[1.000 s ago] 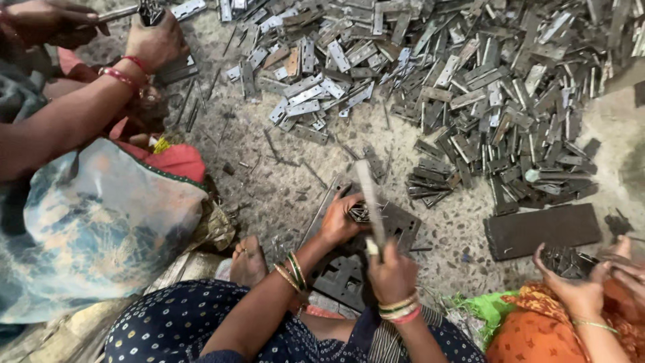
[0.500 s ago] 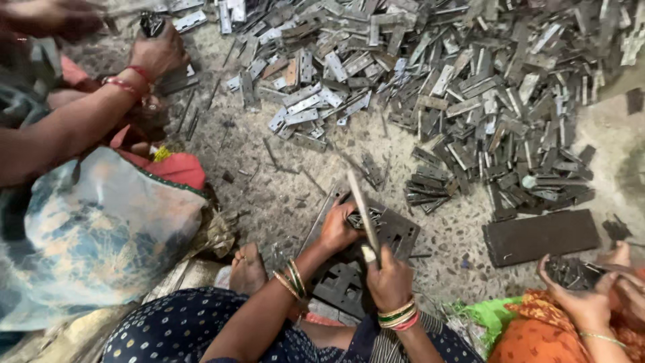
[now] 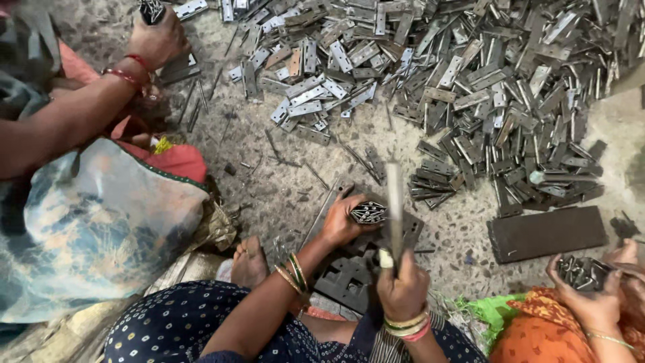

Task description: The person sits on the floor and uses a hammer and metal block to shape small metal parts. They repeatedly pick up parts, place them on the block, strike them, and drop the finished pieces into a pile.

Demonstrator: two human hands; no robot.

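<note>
Hands in view: five, two of them the wearer's. Flat metal bar (image 3: 395, 202): one. Dark rectangular slab (image 3: 547, 232): one. Bare foot (image 3: 249, 261): one. Loose metal hinges (image 3: 470, 81): too many to count.

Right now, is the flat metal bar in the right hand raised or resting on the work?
Raised: the bar stands upright in the right hand, blurred.

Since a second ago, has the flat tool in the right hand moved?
Yes. The flat tool in the right hand has swung from leaning left to near upright, judged against the dark slab on the floor.
</note>
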